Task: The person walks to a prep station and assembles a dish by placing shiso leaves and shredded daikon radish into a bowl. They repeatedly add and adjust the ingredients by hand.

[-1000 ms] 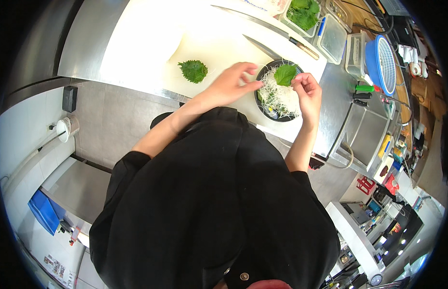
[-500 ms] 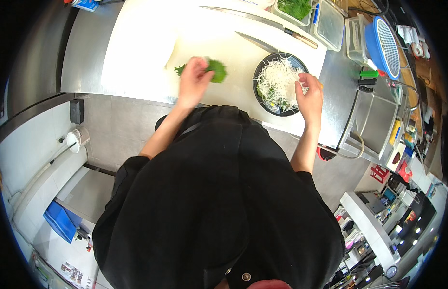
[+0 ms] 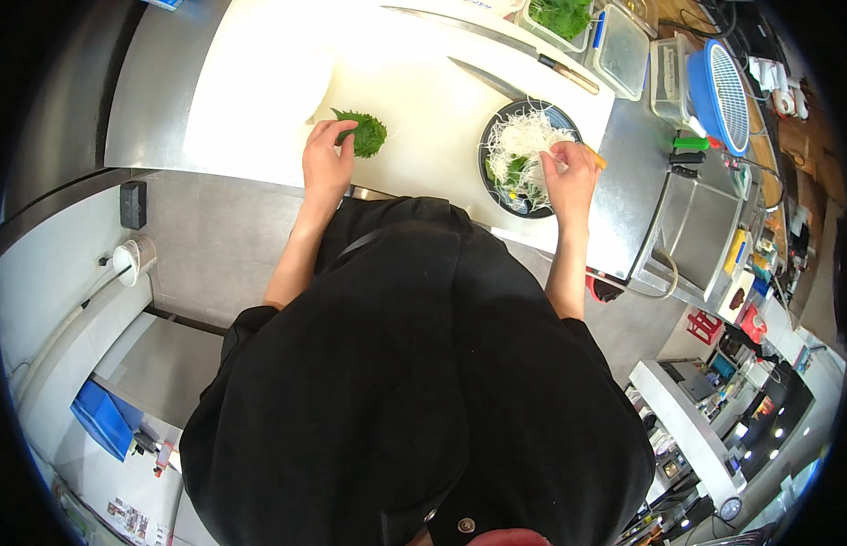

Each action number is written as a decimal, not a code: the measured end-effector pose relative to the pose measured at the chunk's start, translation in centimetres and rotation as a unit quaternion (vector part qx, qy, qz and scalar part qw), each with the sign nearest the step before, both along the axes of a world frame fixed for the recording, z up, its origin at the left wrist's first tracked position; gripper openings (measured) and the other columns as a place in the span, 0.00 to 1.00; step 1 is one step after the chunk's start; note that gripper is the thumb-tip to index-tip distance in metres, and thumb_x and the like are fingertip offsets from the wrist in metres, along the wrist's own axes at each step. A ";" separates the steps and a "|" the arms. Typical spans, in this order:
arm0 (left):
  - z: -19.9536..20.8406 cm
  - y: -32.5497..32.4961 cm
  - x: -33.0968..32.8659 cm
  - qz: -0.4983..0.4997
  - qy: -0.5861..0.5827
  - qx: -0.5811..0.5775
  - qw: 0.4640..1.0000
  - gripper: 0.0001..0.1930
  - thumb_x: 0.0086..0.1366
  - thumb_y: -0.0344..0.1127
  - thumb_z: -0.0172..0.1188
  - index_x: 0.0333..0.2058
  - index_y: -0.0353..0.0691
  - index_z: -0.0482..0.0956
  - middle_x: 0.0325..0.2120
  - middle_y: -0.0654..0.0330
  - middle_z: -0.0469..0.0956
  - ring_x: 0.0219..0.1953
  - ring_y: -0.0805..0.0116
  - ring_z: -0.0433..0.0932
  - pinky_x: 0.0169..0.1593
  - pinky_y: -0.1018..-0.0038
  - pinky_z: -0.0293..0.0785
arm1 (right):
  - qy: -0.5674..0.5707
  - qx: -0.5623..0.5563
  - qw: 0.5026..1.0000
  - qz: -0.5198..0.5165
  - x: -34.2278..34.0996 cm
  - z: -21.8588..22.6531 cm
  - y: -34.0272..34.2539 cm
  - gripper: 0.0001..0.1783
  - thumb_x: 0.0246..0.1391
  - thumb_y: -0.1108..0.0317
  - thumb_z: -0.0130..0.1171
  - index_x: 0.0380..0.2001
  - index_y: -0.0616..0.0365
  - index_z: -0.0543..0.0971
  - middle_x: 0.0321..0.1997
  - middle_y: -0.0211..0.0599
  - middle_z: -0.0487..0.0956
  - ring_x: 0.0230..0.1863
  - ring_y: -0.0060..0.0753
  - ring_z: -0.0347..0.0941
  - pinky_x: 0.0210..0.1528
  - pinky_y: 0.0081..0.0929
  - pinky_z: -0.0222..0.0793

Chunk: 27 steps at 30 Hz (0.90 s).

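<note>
The left hand [image 3: 328, 162] lies on the white cutting board [image 3: 414, 100] with its grip narrow, fingertips pinching or pressing the near edge of a green leaf [image 3: 367, 133]; whether the leaf is lifted or only touched cannot be told. The leaf lies just ahead and to the right of that grip, flat on the board, its long axis running away from the person with the pointed end toward the far side.

The right hand [image 3: 569, 171] sits at the right rim of a black bowl [image 3: 494, 136], fingers curled down into the white shreds [image 3: 523, 146] that fill it, the grip closed on or among them. A second bit of green shows in the bowl among the shreds.

The bowl stands well to the right of the leaf, so the left hand is far nearer the leaf and the right hand nearer the bowl. A knife [image 3: 519, 77] lies on the board beyond both, and tubs of greens [image 3: 560, 18] stand at the far edge of the table [image 3: 623, 209].
</note>
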<state>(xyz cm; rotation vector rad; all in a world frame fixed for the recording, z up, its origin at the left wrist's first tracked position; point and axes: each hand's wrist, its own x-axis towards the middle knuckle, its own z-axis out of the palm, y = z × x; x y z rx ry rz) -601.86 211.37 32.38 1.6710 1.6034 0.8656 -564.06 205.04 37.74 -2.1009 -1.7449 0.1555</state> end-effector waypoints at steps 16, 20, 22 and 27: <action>1.1 -1.4 -2.1 0.042 0.047 0.110 0.992 0.11 0.63 0.31 0.66 0.45 0.42 0.82 0.50 0.50 0.74 0.50 0.54 0.74 0.51 0.62 0.74 | -0.142 0.007 0.990 0.013 -4.6 -1.9 -2.8 0.03 0.52 0.69 0.66 0.32 0.51 0.81 0.34 0.33 0.77 0.45 0.40 0.73 0.54 0.48 0.60; 5.6 -1.0 -1.5 0.005 0.000 0.020 1.000 0.10 0.64 0.28 0.64 0.44 0.40 0.82 0.44 0.56 0.77 0.34 0.65 0.74 0.40 0.70 0.75 | 0.019 -0.005 1.000 -0.012 -3.0 1.3 -2.6 0.02 0.54 0.69 0.64 0.30 0.53 0.81 0.29 0.31 0.77 0.38 0.37 0.74 0.53 0.43 0.61; 7.4 -0.6 -0.8 -0.024 -0.012 -0.015 1.000 0.09 0.64 0.28 0.64 0.44 0.39 0.82 0.42 0.57 0.78 0.33 0.66 0.74 0.40 0.70 0.74 | 0.160 -0.019 0.985 -0.055 -2.4 2.8 -2.3 0.03 0.53 0.68 0.66 0.30 0.54 0.82 0.29 0.31 0.77 0.38 0.37 0.75 0.52 0.40 0.62; 7.7 0.1 2.5 -0.142 -0.049 -0.046 0.987 0.09 0.66 0.30 0.62 0.44 0.37 0.82 0.38 0.57 0.77 0.33 0.65 0.75 0.40 0.70 0.74 | 0.087 -0.053 0.993 0.053 -2.4 3.1 -2.0 0.07 0.49 0.69 0.69 0.30 0.57 0.82 0.28 0.35 0.77 0.38 0.39 0.75 0.53 0.41 0.63</action>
